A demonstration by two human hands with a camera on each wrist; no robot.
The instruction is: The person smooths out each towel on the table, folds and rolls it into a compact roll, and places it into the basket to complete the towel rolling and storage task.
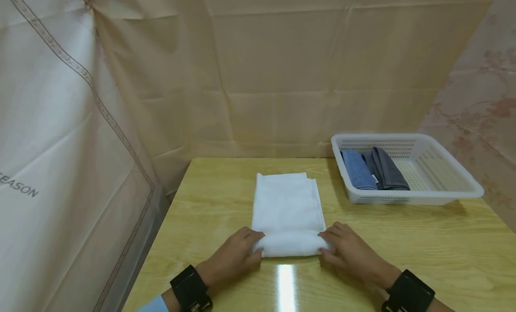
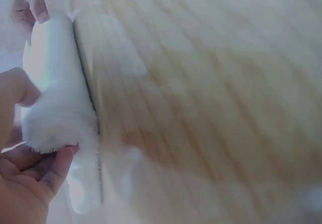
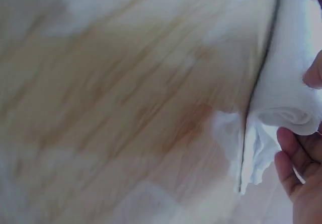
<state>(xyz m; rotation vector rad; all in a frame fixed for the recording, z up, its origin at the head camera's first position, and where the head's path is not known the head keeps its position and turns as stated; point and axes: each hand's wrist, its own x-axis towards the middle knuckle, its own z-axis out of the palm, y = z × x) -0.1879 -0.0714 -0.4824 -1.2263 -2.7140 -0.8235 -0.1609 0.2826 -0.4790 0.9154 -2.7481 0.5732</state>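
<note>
A white towel [image 1: 287,204] lies on the wooden table, its near edge rolled into a thick cylinder while the far part stays flat. My left hand [image 1: 238,251] grips the left end of the roll, and my right hand [image 1: 350,251] grips the right end. In the left wrist view, the fluffy end of the roll [image 2: 58,90] sits between the thumb and the fingers. Coiled layers show at the other end of the roll [image 3: 284,68] in the right wrist view, with the right fingers around it.
A white plastic basket [image 1: 419,194] stands at the table's back right, holding a folded blue towel [image 1: 358,171] and a folded dark grey towel [image 1: 388,171] on its left side. Beige cloth [image 1: 274,79] hangs behind the table [image 1: 209,200]; pale cloth [image 1: 60,146] hangs at left.
</note>
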